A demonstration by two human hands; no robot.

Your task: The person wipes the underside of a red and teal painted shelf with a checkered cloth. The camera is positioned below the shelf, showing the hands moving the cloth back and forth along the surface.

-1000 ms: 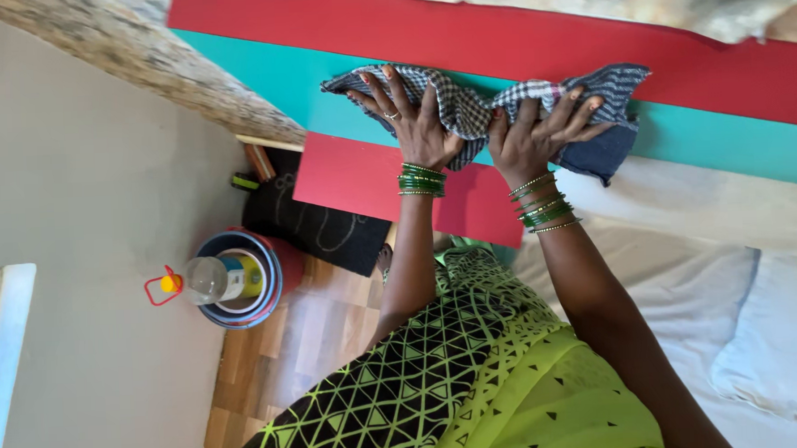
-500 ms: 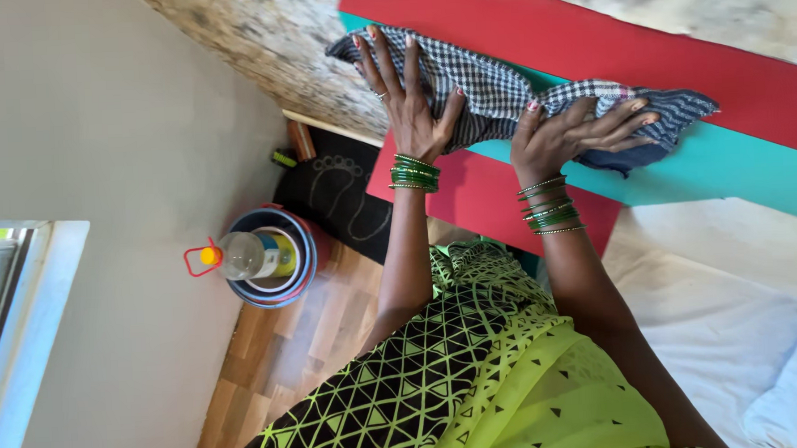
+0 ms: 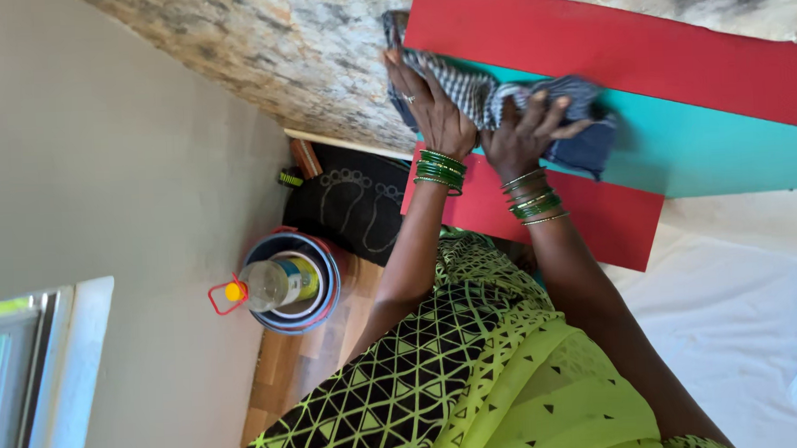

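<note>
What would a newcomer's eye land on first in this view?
Both hands press a blue-and-white checked cloth against the red and teal striped surface at top centre: the left hand lies flat, the right hand bunches the fabric. Green bangles ring both wrists. Lower left, a clear bottle with a yellow cap lies across a round tub on the wooden floor.
</note>
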